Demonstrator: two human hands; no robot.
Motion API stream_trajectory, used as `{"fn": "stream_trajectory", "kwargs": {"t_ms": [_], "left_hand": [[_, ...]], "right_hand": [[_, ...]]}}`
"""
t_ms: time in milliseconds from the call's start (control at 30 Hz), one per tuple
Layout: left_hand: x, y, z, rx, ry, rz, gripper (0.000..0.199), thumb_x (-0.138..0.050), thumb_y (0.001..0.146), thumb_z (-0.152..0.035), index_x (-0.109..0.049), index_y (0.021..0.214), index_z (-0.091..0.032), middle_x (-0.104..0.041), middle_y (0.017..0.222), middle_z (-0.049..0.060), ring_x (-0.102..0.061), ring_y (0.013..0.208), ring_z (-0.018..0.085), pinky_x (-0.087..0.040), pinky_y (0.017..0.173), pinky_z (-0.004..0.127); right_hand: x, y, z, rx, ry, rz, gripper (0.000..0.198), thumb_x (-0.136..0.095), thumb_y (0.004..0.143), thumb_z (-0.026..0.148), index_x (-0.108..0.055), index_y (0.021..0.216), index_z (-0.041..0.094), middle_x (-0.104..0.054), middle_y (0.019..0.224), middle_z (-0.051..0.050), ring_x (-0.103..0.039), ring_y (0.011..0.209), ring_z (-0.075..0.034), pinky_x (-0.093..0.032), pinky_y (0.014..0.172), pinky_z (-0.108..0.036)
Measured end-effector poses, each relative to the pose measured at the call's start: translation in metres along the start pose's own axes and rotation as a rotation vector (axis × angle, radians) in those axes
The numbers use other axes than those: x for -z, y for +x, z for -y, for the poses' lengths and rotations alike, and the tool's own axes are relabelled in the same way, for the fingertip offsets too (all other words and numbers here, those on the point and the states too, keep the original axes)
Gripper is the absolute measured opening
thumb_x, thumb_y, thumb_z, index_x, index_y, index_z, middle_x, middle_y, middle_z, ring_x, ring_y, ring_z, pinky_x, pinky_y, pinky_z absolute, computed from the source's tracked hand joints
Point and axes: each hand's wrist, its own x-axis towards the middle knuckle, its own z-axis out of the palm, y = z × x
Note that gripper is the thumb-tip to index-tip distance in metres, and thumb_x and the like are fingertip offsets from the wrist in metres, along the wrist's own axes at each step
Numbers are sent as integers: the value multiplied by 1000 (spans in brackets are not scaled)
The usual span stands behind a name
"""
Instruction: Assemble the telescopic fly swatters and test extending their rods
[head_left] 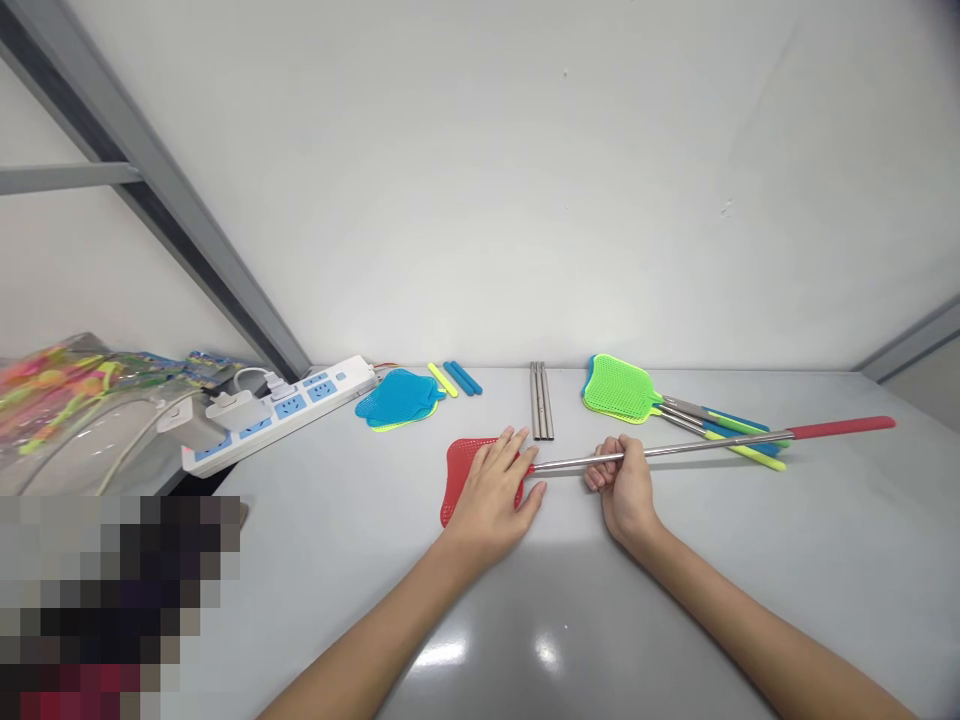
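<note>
Head view: I work on the grey table (315, 560).
Red swatter (459, 470): lies mid-table, rod extended rightward.
Left hand (495, 492): flat and unclenched, pinning its head steady.
Right hand (624, 480): clenched around its rod beside the head.

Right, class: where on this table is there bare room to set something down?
Bare: the near table left of the left hand, and right of the right hand. Crowded: the back edge, from power strip to green swatter.

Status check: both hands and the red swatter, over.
Left hand flat on red swatter head. Right hand gripping its metal rod. Green swatters lie just behind.
</note>
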Motion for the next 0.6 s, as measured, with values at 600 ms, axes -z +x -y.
{"fn": "stream_trajectory", "kwargs": {"t_ms": [600], "left_hand": [[-2,-3,3,-30,-73,62,56,-44,76,-30,-27,128,-21,-21,138,5,-12,126,20,-20,101,40]], "right_hand": [[6,12,7,33,-22,3,31,-36,73,27,-28,44,19,-25,39,7,-25,33,-7,-25,34,-21]]}}
